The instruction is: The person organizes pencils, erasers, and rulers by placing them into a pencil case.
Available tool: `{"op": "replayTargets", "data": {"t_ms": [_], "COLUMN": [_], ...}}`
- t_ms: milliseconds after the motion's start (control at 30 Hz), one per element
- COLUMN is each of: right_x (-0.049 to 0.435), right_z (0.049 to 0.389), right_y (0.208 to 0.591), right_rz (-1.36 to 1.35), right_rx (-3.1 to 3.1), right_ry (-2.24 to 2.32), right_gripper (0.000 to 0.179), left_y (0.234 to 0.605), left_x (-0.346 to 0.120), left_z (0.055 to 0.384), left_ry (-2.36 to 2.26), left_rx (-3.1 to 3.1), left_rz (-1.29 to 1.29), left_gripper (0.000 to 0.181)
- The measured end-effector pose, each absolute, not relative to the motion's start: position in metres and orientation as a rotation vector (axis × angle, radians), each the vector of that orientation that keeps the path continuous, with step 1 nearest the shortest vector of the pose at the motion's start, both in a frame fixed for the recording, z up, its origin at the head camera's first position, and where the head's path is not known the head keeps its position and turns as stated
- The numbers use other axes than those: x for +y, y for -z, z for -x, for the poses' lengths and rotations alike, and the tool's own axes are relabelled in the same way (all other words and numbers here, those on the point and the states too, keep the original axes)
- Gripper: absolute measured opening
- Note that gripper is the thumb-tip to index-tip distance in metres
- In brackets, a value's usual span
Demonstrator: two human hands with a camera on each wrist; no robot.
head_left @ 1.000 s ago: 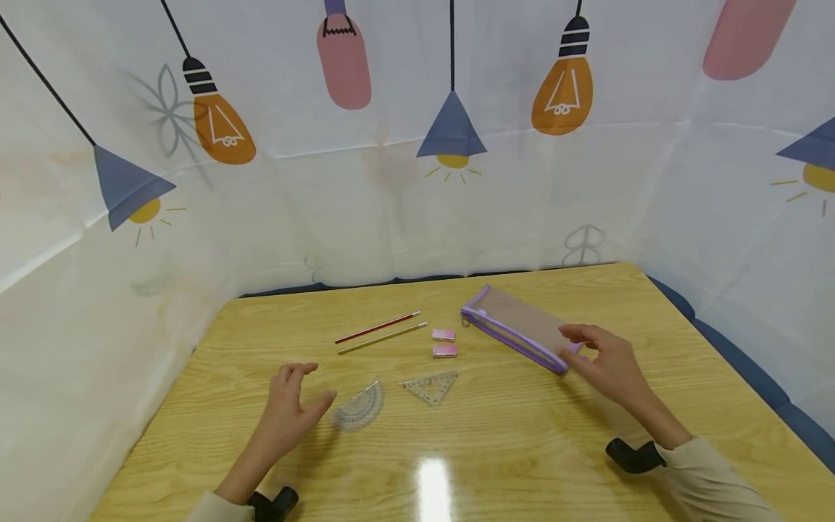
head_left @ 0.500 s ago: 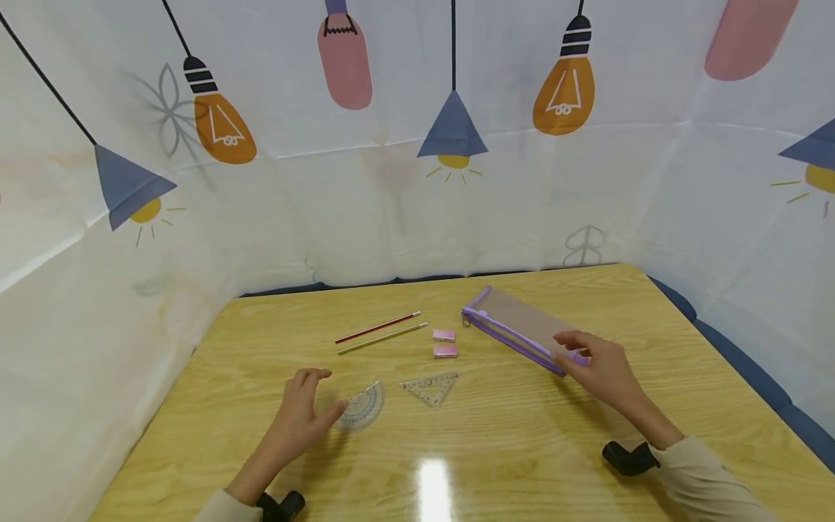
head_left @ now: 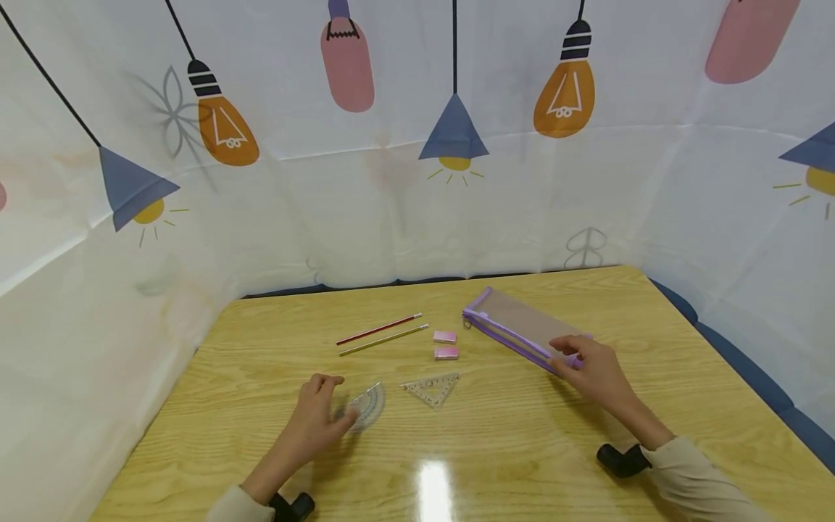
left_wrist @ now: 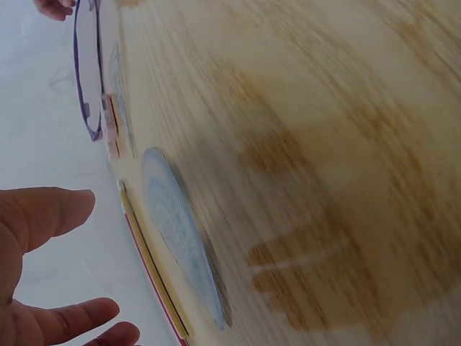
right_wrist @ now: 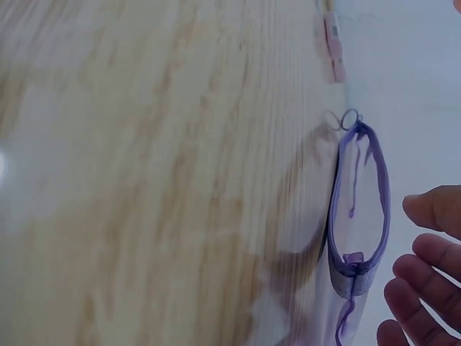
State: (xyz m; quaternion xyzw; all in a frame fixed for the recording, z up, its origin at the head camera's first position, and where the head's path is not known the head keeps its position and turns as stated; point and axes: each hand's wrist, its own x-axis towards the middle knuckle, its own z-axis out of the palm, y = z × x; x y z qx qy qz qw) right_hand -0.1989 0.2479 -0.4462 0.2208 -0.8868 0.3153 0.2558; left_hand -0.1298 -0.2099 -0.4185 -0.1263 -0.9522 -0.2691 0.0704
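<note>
My left hand [head_left: 309,426] hovers at the left side of a clear protractor [head_left: 372,407], thumb and fingers spread apart. In the head view the thumb covers part of the protractor; in the left wrist view a gap separates them. Over the near right end of a see-through pencil pouch [head_left: 522,315] with purple edging is my right hand [head_left: 599,371], its fingers loosely bent. The right wrist view shows the pouch's zip mouth [right_wrist: 385,198] gaping, with thumb and fingers [right_wrist: 428,285] apart from it. Neither hand holds anything.
A clear set square [head_left: 422,383] lies right of the protractor. Behind are a red pencil [head_left: 380,329] and a gold pencil [head_left: 383,341], side by side. Two pink-and-white erasers [head_left: 446,354] lie between pencils and pouch. A printed curtain [head_left: 352,217] hangs behind the wooden table [head_left: 522,449].
My left hand has moved right, toward the protractor, its thumb now over it in the head view. My right hand has shifted slightly left over the pouch's end. The objects lie unmoved.
</note>
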Motion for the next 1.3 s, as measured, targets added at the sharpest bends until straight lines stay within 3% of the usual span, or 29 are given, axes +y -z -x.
{"op": "replayTargets", "data": {"t_ms": [300, 1300], "right_x": [0.246, 0.236], "right_z": [0.2, 0.205], "right_y": [0.447, 0.444], "right_rz": [-0.577, -0.568], "right_rx": [-2.437, -2.455], "right_ry": [-0.846, -0.785], "right_gripper": [0.028, 0.027], "left_y": [0.423, 0.426], "left_x": [-0.202, -0.196], "left_z": [0.13, 0.131], "left_ry": [0.636, 0.704], "left_rx": [-2.943, -2.998], "left_rz": [0.389, 0.42], "left_gripper": [0.061, 0.05]}}
